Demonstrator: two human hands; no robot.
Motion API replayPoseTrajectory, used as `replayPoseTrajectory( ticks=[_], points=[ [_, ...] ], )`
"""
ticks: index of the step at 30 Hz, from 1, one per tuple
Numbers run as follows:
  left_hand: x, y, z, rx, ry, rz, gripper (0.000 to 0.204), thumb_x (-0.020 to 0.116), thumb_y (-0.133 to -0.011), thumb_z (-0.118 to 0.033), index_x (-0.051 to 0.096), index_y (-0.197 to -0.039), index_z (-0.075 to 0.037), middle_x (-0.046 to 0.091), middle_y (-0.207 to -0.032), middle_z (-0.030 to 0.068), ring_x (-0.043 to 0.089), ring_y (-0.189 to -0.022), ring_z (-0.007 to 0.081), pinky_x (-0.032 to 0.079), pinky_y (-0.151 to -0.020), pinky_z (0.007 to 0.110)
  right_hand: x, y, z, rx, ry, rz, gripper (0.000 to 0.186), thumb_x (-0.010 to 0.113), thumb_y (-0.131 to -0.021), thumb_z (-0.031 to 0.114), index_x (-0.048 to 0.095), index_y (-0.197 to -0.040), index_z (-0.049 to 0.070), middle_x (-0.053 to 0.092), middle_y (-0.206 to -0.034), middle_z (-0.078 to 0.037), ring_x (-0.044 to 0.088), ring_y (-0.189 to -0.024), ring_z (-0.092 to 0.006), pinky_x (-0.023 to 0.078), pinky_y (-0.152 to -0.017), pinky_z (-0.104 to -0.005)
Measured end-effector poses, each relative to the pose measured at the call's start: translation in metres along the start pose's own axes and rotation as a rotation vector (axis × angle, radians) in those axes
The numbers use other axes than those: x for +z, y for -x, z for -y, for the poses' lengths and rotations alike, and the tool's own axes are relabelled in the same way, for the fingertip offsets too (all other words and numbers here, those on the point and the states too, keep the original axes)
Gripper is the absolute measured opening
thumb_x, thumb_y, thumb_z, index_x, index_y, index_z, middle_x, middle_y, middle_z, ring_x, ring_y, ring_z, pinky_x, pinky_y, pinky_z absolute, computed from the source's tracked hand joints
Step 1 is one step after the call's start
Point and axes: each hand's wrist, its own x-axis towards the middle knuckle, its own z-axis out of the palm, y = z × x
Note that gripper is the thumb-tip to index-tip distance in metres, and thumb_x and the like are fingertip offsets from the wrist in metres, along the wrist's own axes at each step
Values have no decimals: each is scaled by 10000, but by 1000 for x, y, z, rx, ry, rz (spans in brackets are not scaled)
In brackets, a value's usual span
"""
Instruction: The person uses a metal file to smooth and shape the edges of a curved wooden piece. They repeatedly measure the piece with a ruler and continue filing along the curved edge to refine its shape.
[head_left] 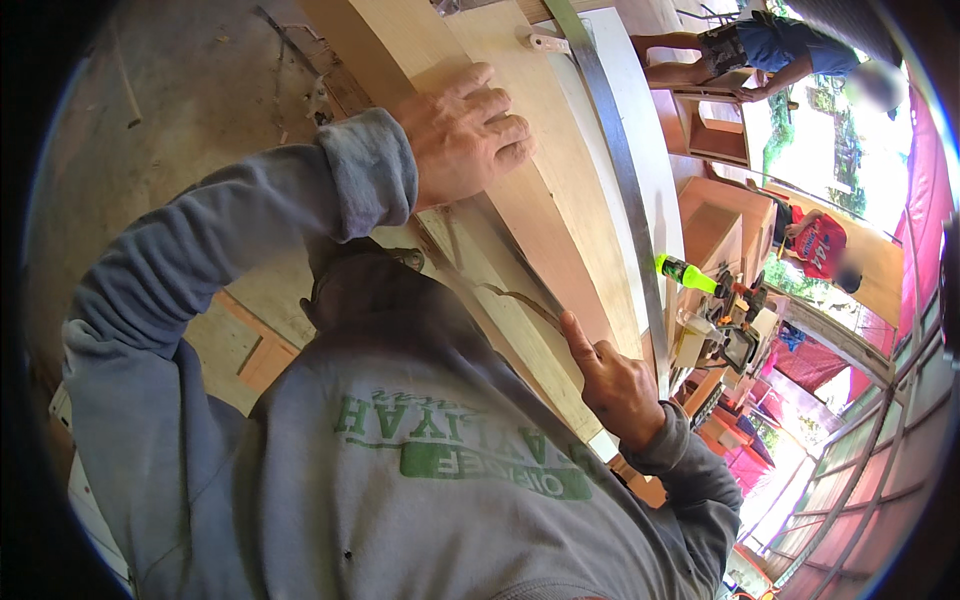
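My left hand (468,135) lies over a long pale wooden board (545,220), its fingers bent round the board's edge. Lower down, my right hand (618,392) is at the same board's side. One digit stretches along the wood while the other fingers fold in, and what they close on is hidden. A thin, curved brown strip (522,298) runs up to that digit's tip; whether I pinch it cannot be made out. Beside the board lie another light plank (555,130) and a long dark metal-like straight bar (618,150).
A bright yellow-green bottle (686,272) stands past the bar, near power tools (735,340). Wooden cabinet frames (715,135) are farther right. One person in blue (790,48) bends over a frame; another in red (820,245) is beyond. Scrap wood (268,355) lies on the concrete floor.
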Motion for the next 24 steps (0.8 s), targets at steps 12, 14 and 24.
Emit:
replayPoseTrajectory(
  ticks=[12, 14, 24],
  points=[
    [5, 0, -8, -63, -113, 165, 850, 902, -735, -469, 598, -1424, -75, 613, -1382, 118, 522, -1376, 323, 299, -1278, 558, -16, 16, 6, 7, 4, -66, 969, 599, -808, -54, 317, -1693, 223, 557, -754, -119, 615, -594, -286, 546, -582, -442],
    [11, 2, -8, -75, -91, 64, 877, 903, -716, -505, 600, -1417, -73, 604, -1382, 110, 517, -1375, 325, 292, -1283, 558, -15, 19, 3, 7, 19, -37, 966, 593, -806, -55, 321, -1691, 220, 560, -756, -123, 615, -601, -309, 547, -589, -451],
    [-1, 10, -2, -116, -86, -144, 1098, 824, -732, -658, 438, -1553, -40, 435, -1610, 174, 373, -1525, 375, 240, -1293, 544, 30, 20, -11, -80, -195, -262, 942, 600, -791, -83, 358, -1666, 169, 604, -740, -117, 628, -590, -330, 539, -566, -452]
  ],
)
